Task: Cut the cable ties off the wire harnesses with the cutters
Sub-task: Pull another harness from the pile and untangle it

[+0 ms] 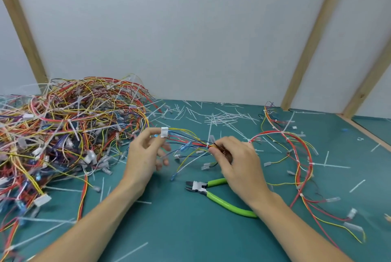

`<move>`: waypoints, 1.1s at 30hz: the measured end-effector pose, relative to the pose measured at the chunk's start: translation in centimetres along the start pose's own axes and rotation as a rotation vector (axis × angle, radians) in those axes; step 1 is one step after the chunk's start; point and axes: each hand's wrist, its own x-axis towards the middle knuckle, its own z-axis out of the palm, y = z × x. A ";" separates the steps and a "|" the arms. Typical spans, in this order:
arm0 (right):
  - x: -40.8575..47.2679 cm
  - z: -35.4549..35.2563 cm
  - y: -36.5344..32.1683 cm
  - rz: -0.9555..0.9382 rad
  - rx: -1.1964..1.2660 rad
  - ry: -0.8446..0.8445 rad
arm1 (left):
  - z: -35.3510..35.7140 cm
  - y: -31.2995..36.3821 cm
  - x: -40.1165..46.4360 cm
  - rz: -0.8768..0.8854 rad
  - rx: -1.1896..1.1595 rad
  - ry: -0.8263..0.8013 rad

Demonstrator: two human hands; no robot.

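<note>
Teal work mat [169,230], white panel wall with wooden battens behind. Left hand [146,156]: thumb and forefinger pinch a white connector [164,132] at one end of a wire harness [190,142]; the other fingers hang loose. Right hand [237,160]: fingertips curled around the same harness further along, where the wires bunch at what looks like a white cable tie [211,140], a bit blurred. Harness is stretched between both hands, raised just above the mat. Cutters [220,194], green handles, lie on the mat below the right wrist, jaws a little apart and pointing left; no hand touches them.

Risk, as I judge it: the tie sits tight on thin wires, so a blade set carelessly could nick insulation. Letting go with the right hand to grab the cutters could let the bundle sag and lose the tie spot. Loose branch wires with small terminals dangle between the hands and may snag.

Around: big tangled pile of harnesses [63,134] at the left, close to the left hand. Another harness [296,156], red and yellow, sprawls at the right, partly across the reach to the cutters. Cut tie tails [222,117] litter the mat.
</note>
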 end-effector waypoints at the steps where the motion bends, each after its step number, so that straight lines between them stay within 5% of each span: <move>1: 0.0 0.0 0.1 0.005 0.004 0.015 | -0.1 0.0 0.0 0.000 -0.036 0.006; 22: 0.0 -0.5 0.9 -0.043 -0.091 0.147 | -0.1 -0.2 -0.3 0.270 0.119 0.004; 33: 0.2 -0.4 1.0 -0.131 -0.066 0.313 | 0.3 -0.2 -1.0 0.423 0.425 -0.026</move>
